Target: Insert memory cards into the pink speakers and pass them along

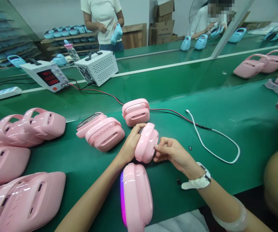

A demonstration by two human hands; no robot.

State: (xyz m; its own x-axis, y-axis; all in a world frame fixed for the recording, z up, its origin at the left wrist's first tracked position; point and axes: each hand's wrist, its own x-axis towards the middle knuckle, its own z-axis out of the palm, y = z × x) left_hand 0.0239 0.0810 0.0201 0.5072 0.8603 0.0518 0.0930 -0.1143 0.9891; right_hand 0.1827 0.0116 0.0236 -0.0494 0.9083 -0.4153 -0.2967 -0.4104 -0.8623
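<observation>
My left hand [129, 145] grips a glossy pink plastic device [147, 141] standing on edge on the green belt [225, 129]. My right hand [171, 153], with a white watch on its wrist, has its fingers curled and pinched against the device's right side. Just below my hands lies another pink device [136, 193] with a purple lit strip along its left edge. Two more pink devices [105, 132] lie to the left and one [136, 111] sits just behind.
Several pink devices [20, 161] crowd the left side. A white cable [213, 141] and red and black wires [172, 112] run right of my hands. A power supply [47, 75] and a white box [97, 66] stand behind. Other people handle blue devices at the back.
</observation>
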